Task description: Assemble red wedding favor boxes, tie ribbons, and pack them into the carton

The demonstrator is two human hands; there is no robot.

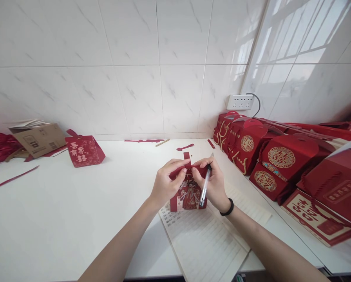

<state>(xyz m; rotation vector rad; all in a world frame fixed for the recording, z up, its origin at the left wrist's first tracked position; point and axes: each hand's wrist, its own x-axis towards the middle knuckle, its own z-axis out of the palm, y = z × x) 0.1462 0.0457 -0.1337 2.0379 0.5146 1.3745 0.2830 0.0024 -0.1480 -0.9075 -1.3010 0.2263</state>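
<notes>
A small red gift box [190,196] with a printed figure on its front stands over lined paper [205,239] in the middle of the table. My left hand [169,180] pinches the left side of its top edge, near an upright red tab [187,156]. On the other side, my right hand [212,182] presses the top edge with thumb and finger. A clear pen [205,188] with a black part is tucked in that same hand, slanting down in front of the box. My fingers cover part of the box's top.
Several red gift boxes [281,156] are stacked along the right. At the left stand another red box [84,150] and a brown carton [42,139]. Red paper strips [144,140] lie by the wall, below a power strip [240,102]. A long red strip [13,178] lies far left.
</notes>
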